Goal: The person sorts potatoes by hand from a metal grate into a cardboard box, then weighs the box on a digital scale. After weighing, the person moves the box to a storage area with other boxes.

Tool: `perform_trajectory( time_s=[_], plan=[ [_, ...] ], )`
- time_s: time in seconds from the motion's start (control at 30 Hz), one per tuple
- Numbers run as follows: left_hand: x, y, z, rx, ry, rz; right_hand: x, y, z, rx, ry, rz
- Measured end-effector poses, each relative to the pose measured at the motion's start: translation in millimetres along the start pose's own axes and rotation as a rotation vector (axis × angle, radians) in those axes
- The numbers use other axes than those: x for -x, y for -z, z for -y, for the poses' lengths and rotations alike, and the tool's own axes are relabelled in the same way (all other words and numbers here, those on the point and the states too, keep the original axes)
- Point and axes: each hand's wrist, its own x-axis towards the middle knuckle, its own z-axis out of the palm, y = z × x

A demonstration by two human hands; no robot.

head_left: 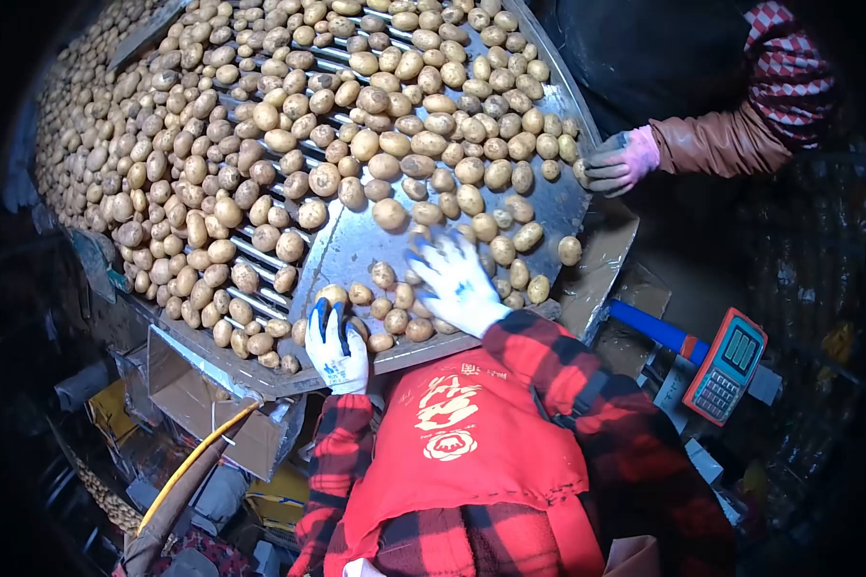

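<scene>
Many potatoes (390, 213) lie on a metal sorting table (346, 252), thinly spread on its smooth plate. My left hand (340, 358), in a white glove with dark blue fingertips, rests at the table's near edge. Its fingers stretch forward, slightly apart, and the tips meet a potato (332, 294). My right hand (455, 282), gloved in white too, lies palm down over the plate with fingers spread. Potatoes surround it on both sides; whatever is under the palm is hidden.
Potatoes are heaped over metal roller bars (260, 260) on the left. Across the table, a co-worker's gloved hand (622, 162) touches potatoes at the rim. Cardboard boxes (197, 389) stand below the near edge. A red-framed digital scale display (726, 365) is on the right.
</scene>
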Motion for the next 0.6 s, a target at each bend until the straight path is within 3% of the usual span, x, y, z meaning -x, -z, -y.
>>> perform_trajectory(
  time_s=[0.13,0.17,0.23,0.3,0.37,0.43,0.5,0.6],
  plan=[
    [1,-2,2,0.014,-0.004,0.001,70,17,-16,-0.061,0.013,0.027],
    [0,-1,0,0.018,0.003,-0.001,83,19,-20,-0.101,-0.063,-0.042],
    [-1,2,-4,-0.015,0.007,0.019,90,31,-47,-0.225,-0.423,-0.109],
    [-1,2,-3,-0.012,0.006,0.02,97,12,-77,0.022,-0.585,-0.463],
    [-2,2,-3,-0.001,-0.004,0.006,75,12,-103,0.061,-0.578,-0.438],
    [-5,4,-9,-0.108,-0.059,-0.032,21,46,-91,-0.013,-0.408,-0.353],
    [-26,7,-22,-0.087,-0.115,-0.039,-34,57,-92,0.152,-0.141,-0.411],
    [-74,9,-52,0.028,-0.229,0.023,-103,26,-114,0.162,-0.464,-0.327]
  ],
)
